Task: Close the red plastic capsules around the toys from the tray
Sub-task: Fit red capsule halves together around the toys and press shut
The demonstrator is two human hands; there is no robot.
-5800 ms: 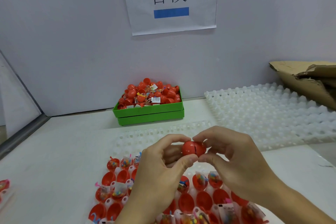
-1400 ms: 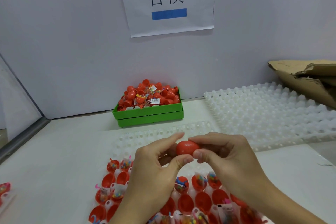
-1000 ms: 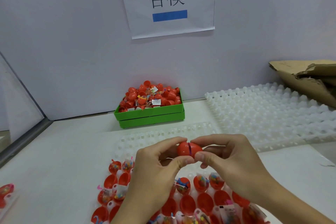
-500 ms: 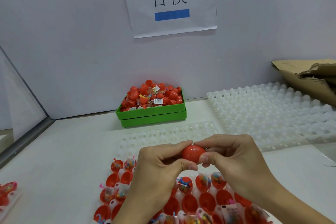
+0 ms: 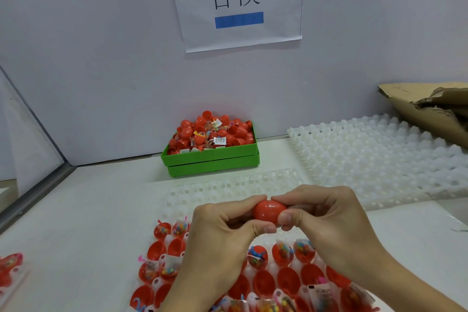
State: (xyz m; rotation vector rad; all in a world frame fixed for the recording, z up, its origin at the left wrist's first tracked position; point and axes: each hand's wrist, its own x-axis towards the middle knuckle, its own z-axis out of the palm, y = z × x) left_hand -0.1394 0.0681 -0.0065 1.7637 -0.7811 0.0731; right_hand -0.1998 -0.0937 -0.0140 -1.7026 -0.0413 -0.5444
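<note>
Capsule [image 5: 269,211] lies crosswise, pinched between both hands' fingers [image 5: 288,218].

- White paper sign [image 5: 238,2] stuck on the pale grey back wall [image 5: 101,58], printed with two black characters 合模 above a solid blue bar.
- Torn brown cardboard box [image 5: 430,109] at far right, flap crumpled, its lower edge overlapping the far corner of the white dimpled plastic tray.
- White dimpled plastic tray [image 5: 379,159], lying flat on the right of the white tabletop [image 5: 76,223], cells bare.
- Grey metal strip [image 5: 35,195] running diagonally along the left edge of the tabletop, at the foot of a pale side panel [image 5: 22,129].
- Small scrap of clear film [image 5: 455,223] on the tabletop at right edge; details unclear.
</note>
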